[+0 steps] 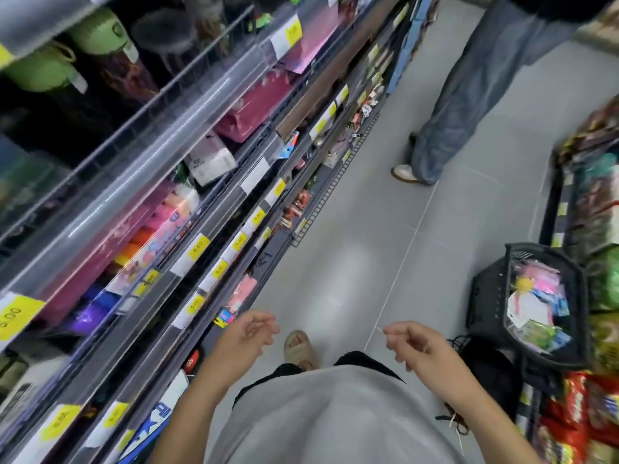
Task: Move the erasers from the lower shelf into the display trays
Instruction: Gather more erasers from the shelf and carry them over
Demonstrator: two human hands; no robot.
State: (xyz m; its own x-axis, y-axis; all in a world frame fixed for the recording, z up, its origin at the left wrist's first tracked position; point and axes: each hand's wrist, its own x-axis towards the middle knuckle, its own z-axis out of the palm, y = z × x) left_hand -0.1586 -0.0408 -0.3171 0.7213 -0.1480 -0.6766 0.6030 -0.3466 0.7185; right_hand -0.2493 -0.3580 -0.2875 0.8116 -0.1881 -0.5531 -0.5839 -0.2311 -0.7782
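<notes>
Between the shelving and a black basket (536,303) on the floor, both hands hang empty: left hand (241,336) and right hand (418,346), fingers loosely curled, holding nothing. Which packets on the lower shelf (241,296) are erasers is too blurred to tell. Erasers should be light, slightly grippy; pinch them by their sides.

Yellow price tags (198,248); pink boxes (258,105); black basket (495,293); grey tiled floor (368,246); blue jeans (469,88).

Single head-worn view, tilted steeply down the aisle floor (351,262), shelving (160,209) close at left.
</notes>
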